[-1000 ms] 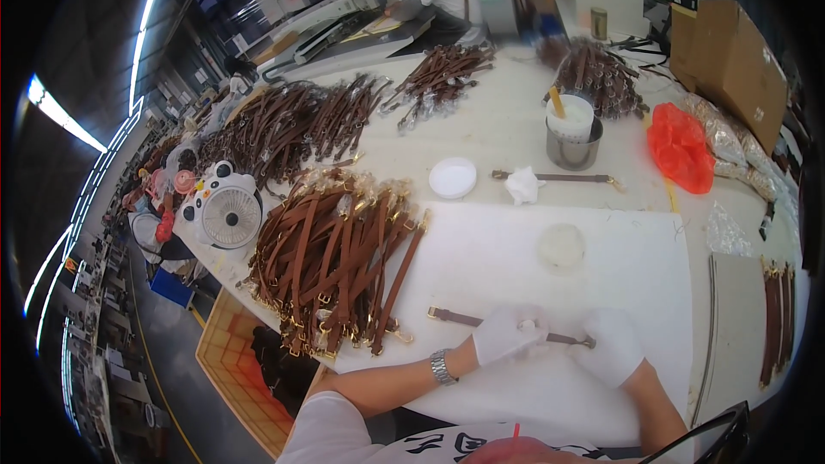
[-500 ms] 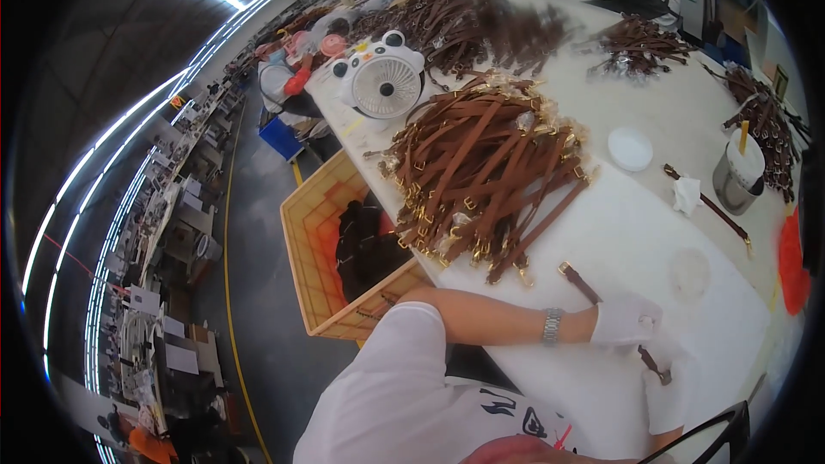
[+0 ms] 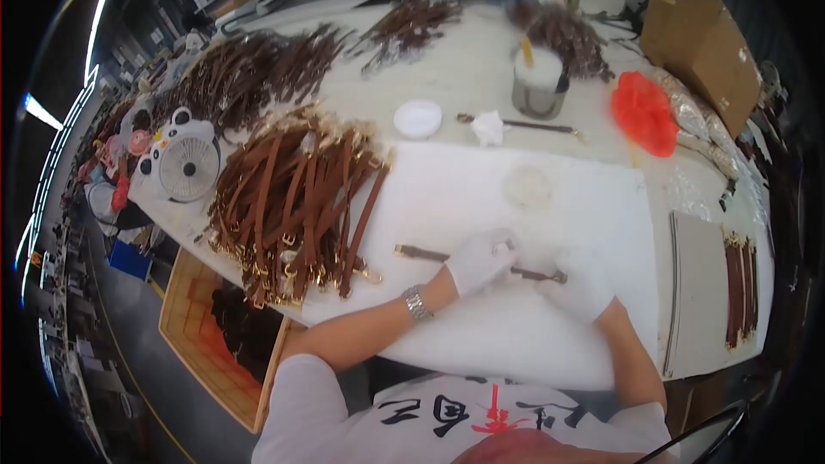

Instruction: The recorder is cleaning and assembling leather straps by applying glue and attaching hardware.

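A brown leather strap (image 3: 421,253) with a gold buckle at its left end lies across the white work sheet in front of me. My left hand (image 3: 481,264), in a white glove, is closed over the middle of this strap. At its dark right end, my right hand (image 3: 582,286), also gloved, holds it with fingers closed and partly blurred. To the left of my hands is a large heap of brown straps (image 3: 296,198) with gold buckles. Beyond my hands, another strap (image 3: 541,127) lies under a crumpled white cloth (image 3: 488,128).
A metal pot (image 3: 539,94) with a yellow-handled tool and a white round lid (image 3: 418,119) stand farther back. At right are a grey board (image 3: 698,292), several straps, a red bag (image 3: 643,113) and a cardboard box (image 3: 700,60). A fan (image 3: 186,165) and yellow crate (image 3: 193,326) are left.
The view has swung to the right, bringing the grey board, box and both forearms into sight. Both hands stay at the same strap.
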Demonstrator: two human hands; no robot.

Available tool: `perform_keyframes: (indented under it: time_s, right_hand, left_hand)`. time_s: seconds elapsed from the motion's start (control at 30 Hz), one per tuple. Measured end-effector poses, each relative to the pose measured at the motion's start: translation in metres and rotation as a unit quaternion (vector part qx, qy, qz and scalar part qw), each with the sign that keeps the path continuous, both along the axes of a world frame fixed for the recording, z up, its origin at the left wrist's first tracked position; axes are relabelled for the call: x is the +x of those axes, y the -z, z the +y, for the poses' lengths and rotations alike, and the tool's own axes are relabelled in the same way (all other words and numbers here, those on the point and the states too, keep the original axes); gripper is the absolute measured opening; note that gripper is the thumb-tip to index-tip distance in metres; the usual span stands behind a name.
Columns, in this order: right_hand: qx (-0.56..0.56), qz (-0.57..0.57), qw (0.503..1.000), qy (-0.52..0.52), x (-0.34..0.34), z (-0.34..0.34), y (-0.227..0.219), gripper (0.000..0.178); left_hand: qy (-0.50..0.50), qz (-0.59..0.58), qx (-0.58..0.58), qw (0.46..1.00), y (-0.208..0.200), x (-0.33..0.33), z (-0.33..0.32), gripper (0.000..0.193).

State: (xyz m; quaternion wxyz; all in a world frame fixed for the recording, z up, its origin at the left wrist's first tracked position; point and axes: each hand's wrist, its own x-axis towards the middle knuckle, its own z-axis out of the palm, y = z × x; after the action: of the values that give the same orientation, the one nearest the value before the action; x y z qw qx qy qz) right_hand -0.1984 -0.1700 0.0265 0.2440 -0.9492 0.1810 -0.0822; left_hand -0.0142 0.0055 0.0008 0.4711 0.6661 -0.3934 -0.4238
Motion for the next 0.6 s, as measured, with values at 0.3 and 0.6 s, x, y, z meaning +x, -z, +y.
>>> perform_keyframes:
  time_s: [0.3, 0.6]
  right_hand:
    - [0.131, 0.02, 0.991, -0.029, -0.011, -0.014, -0.014, 0.04]
    - [0.027, 0.016, 0.998, -0.053, -0.022, -0.029, -0.014, 0.038]
  left_hand:
    - [-0.077, 0.071, -0.101, 0.989, -0.005, 0.049, -0.012, 0.031]
    - [-0.105, -0.053, -0.169, 0.979, -0.022, 0.036, -0.006, 0.026]
